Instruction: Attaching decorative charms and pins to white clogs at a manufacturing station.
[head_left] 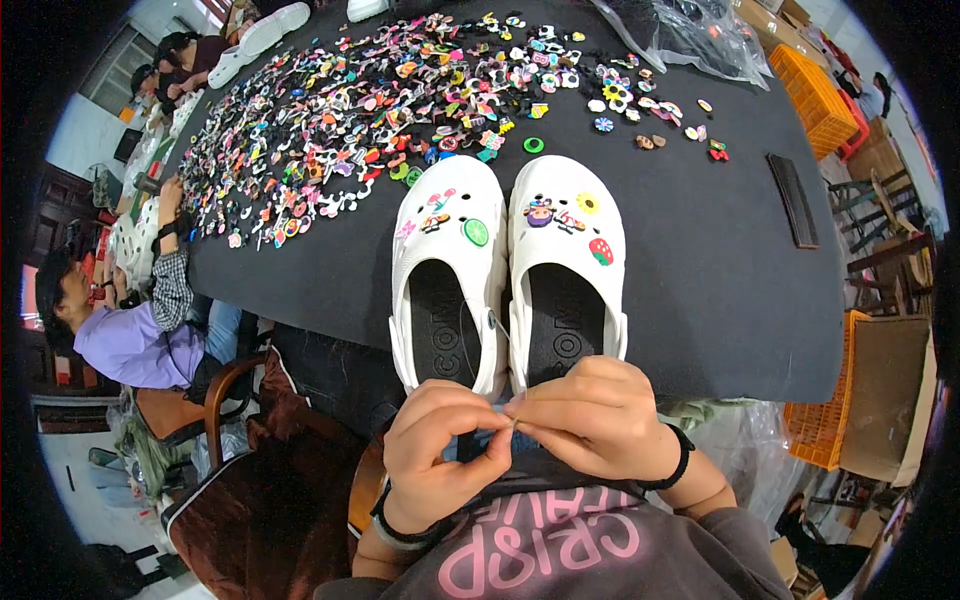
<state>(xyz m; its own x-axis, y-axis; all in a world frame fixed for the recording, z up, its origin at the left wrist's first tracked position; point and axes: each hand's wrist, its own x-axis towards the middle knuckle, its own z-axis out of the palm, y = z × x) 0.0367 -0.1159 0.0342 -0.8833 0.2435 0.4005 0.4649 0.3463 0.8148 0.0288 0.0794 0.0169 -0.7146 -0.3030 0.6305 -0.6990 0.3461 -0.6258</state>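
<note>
A pair of white clogs, the left clog (450,215) and the right clog (567,215), stands side by side with heels toward me. Charms decorate both toes, among them a green lime slice (475,233), a yellow flower (588,203) and a strawberry (601,251). At the heels, my left hand (440,455) and my right hand (600,420) meet fingertip to fingertip, each closed in a pinch. Between them shows a bit of a thin, pale strand (514,424). A faint clear line runs across the clog openings toward my fingers; its ends are hidden.
A wide heap of colourful shoe charms (380,110) covers the far part of the black table (720,280). A dark flat strip (792,200) lies at right, clear plastic bags (700,40) beyond. Orange crates (812,100) stand past the right edge. A co-worker (140,335) sits at left.
</note>
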